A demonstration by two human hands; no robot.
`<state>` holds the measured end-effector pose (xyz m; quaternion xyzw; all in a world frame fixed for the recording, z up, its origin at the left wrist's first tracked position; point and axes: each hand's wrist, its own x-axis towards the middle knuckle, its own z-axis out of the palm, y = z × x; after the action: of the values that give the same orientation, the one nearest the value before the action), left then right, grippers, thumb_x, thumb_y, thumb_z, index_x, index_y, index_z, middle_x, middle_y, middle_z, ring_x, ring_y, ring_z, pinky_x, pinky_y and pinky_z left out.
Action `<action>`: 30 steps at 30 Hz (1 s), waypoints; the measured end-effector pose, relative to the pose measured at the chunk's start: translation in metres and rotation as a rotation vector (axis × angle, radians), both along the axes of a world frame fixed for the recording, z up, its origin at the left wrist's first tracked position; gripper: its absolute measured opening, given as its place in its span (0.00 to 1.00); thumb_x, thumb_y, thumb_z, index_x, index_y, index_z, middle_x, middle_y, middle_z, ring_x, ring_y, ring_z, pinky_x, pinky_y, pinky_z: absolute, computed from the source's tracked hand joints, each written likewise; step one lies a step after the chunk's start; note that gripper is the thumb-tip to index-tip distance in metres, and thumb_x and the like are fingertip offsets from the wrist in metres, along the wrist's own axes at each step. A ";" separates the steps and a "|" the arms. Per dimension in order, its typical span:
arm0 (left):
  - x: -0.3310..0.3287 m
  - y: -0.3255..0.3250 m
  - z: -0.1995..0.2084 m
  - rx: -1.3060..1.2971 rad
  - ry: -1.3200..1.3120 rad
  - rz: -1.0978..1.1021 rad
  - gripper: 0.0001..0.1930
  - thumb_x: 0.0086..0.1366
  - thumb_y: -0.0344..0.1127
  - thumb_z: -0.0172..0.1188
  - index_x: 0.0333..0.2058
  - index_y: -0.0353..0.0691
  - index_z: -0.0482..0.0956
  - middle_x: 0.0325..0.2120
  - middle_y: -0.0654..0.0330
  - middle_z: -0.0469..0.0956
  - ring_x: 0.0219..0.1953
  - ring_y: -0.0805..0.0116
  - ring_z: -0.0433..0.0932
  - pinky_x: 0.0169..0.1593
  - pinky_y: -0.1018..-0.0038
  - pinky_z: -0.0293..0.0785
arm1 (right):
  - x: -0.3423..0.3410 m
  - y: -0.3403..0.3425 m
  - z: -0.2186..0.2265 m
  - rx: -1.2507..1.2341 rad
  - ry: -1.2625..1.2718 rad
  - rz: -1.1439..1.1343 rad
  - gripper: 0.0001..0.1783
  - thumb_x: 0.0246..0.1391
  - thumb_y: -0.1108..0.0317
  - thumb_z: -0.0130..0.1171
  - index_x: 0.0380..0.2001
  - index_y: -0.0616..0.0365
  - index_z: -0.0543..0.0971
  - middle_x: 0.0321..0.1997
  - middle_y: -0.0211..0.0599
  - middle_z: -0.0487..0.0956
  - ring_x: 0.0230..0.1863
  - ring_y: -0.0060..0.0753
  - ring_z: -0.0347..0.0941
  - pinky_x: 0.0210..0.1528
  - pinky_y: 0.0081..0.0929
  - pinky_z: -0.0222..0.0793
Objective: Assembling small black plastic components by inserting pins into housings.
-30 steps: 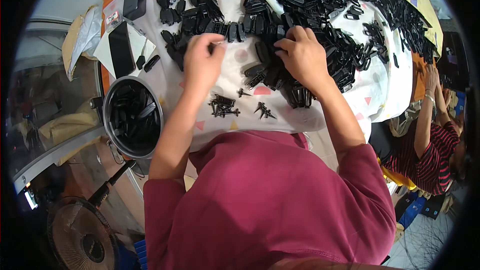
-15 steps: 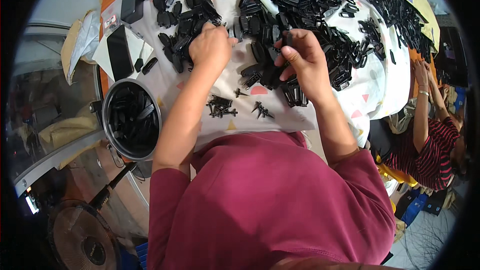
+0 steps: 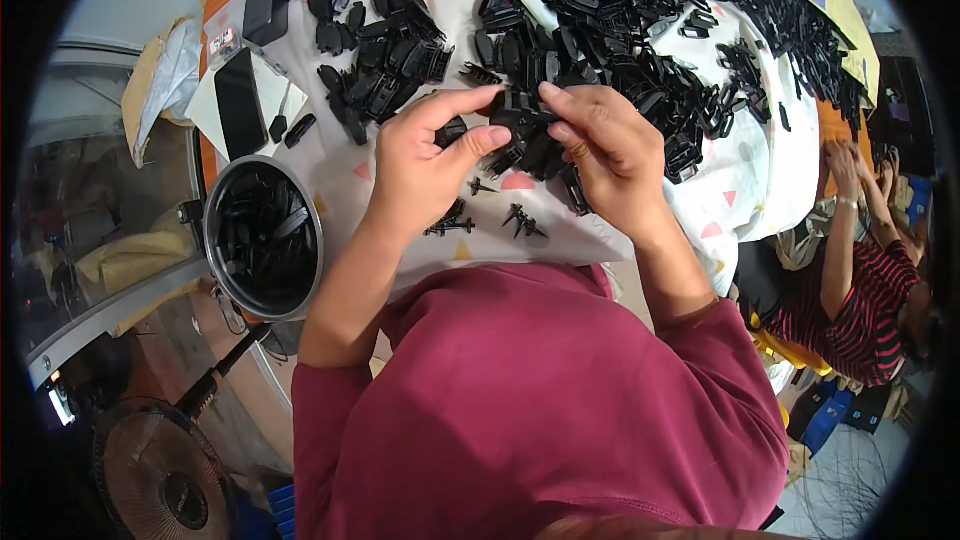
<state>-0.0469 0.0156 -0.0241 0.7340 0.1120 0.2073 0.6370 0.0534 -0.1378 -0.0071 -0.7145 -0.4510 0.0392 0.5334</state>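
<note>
If the right hand (image 3: 612, 145) loosened its pinch, the black piece (image 3: 520, 107) could drop among lookalikes in the heap (image 3: 575, 25) at one o'clock. Small and blocky, its finer detail unclear, it sits between both hands; the left hand (image 3: 420, 165), at its eight o'clock, has thumb and forefinger parted, whether gripping I cannot tell.
</note>
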 end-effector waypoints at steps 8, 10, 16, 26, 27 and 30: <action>0.004 0.006 0.046 0.245 -0.203 -0.010 0.15 0.47 0.25 0.63 0.36 0.33 0.75 0.29 0.56 0.76 0.29 0.71 0.74 0.33 0.80 0.69 | -0.001 -0.014 0.005 0.067 0.177 -0.103 0.15 0.50 0.78 0.49 0.43 0.64 0.73 0.38 0.40 0.73 0.30 0.22 0.69 0.29 0.14 0.66; 0.005 0.004 0.040 0.189 -0.194 -0.039 0.15 0.47 0.25 0.63 0.36 0.33 0.75 0.29 0.56 0.76 0.29 0.71 0.74 0.34 0.80 0.69 | -0.001 -0.017 0.015 0.181 0.134 -0.019 0.19 0.51 0.75 0.50 0.48 0.67 0.68 0.40 0.42 0.71 0.28 0.20 0.68 0.28 0.13 0.66; -0.001 -0.002 0.031 0.043 -0.194 -0.062 0.15 0.46 0.25 0.64 0.36 0.33 0.76 0.29 0.57 0.76 0.32 0.70 0.73 0.36 0.78 0.68 | -0.008 -0.004 0.020 0.160 0.081 0.040 0.14 0.50 0.77 0.52 0.43 0.66 0.73 0.35 0.39 0.72 0.26 0.17 0.66 0.25 0.10 0.63; -0.004 0.002 0.037 0.408 -0.163 -0.041 0.14 0.46 0.26 0.63 0.35 0.35 0.76 0.28 0.55 0.75 0.28 0.64 0.75 0.31 0.76 0.71 | -0.006 -0.008 0.028 -0.052 -0.265 0.063 0.23 0.35 0.88 0.55 0.40 0.63 0.75 0.28 0.42 0.72 0.25 0.32 0.68 0.26 0.20 0.64; -0.005 0.000 0.034 0.409 -0.165 -0.039 0.14 0.46 0.26 0.63 0.35 0.35 0.76 0.28 0.55 0.75 0.28 0.64 0.75 0.31 0.76 0.71 | -0.007 -0.006 0.025 -0.055 -0.262 0.039 0.23 0.35 0.88 0.54 0.40 0.63 0.75 0.28 0.41 0.72 0.26 0.32 0.68 0.26 0.20 0.65; -0.009 -0.003 0.021 0.147 -0.177 -0.041 0.14 0.47 0.25 0.62 0.35 0.34 0.76 0.28 0.54 0.76 0.29 0.66 0.75 0.32 0.77 0.71 | -0.013 -0.005 0.015 -0.048 -0.302 0.018 0.23 0.35 0.88 0.54 0.40 0.63 0.74 0.28 0.41 0.73 0.26 0.33 0.69 0.26 0.21 0.65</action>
<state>-0.0563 0.0124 -0.0035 0.7596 0.0247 0.2658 0.5930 0.0401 -0.1423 0.0077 -0.7208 -0.5313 -0.0534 0.4420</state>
